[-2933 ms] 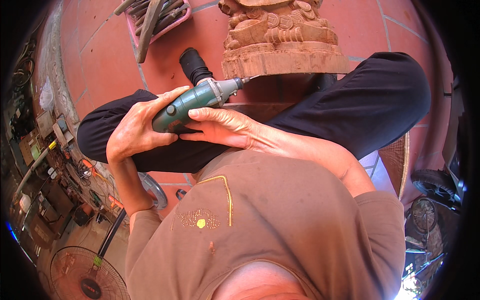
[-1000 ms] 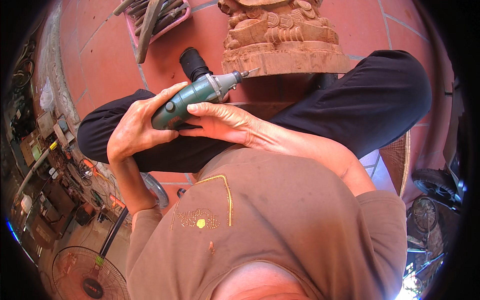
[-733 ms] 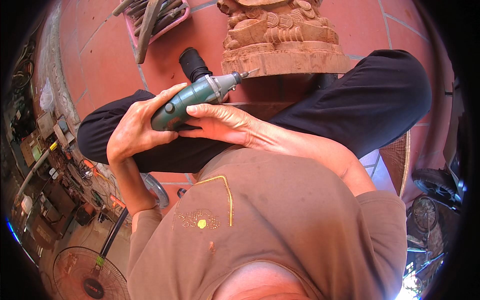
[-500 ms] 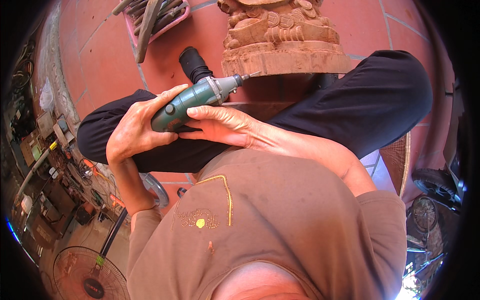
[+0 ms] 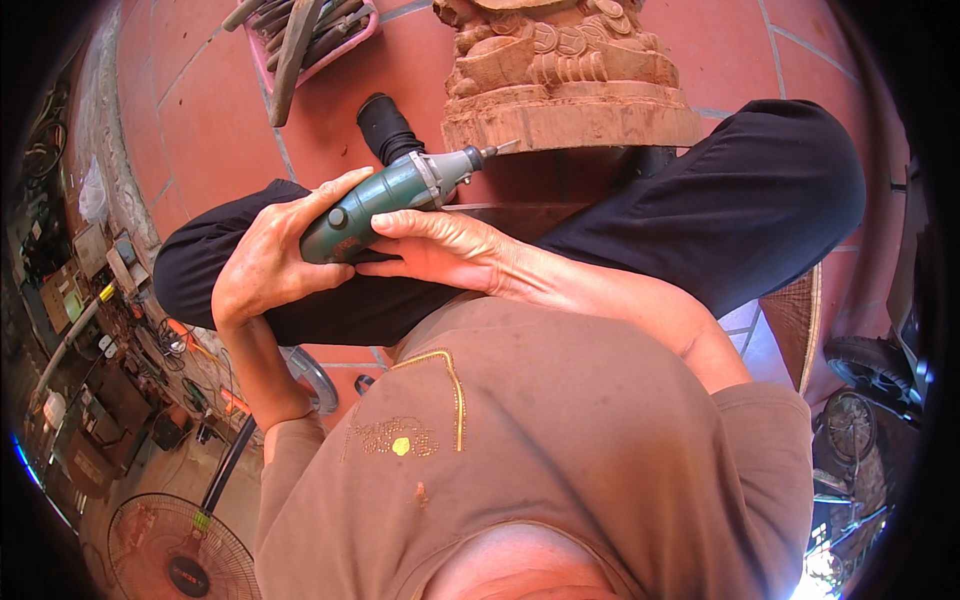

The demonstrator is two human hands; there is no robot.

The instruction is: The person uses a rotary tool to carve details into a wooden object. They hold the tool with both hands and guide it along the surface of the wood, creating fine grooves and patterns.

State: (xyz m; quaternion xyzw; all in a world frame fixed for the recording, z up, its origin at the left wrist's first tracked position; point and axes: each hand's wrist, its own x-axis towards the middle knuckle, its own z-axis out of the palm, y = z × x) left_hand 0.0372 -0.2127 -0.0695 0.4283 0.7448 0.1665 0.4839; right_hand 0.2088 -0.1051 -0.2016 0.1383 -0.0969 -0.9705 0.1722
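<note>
A green die grinder (image 5: pixel 375 205) with a grey metal nose lies across both my hands, above my crossed legs. Its thin bit points to the upper right, close to the base of a carved wooden statue (image 5: pixel 570 95). My left hand (image 5: pixel 270 245) wraps round the rear of the body, its fingers partly beneath it. From the other side my right hand (image 5: pixel 450 250) supports the tool, thumb along its lower side; its remaining fingers are mostly hidden under it. The statue stands on the tiles just beyond my legs, its top cut off by the picture's edge.
A pink basket (image 5: pixel 335 55) of carving tools sits at the far left, a wooden mallet-like bar (image 5: pixel 296 65) lying over it. Near my left foot is a dark sleeve-like end (image 5: pixel 390 128). A fan (image 5: pixel 180 550) stands at lower left; a wheel (image 5: pixel 870 365) is at right.
Almost nothing differs. The die grinder and both hands have shifted very slightly to the left; the grip is the same.
</note>
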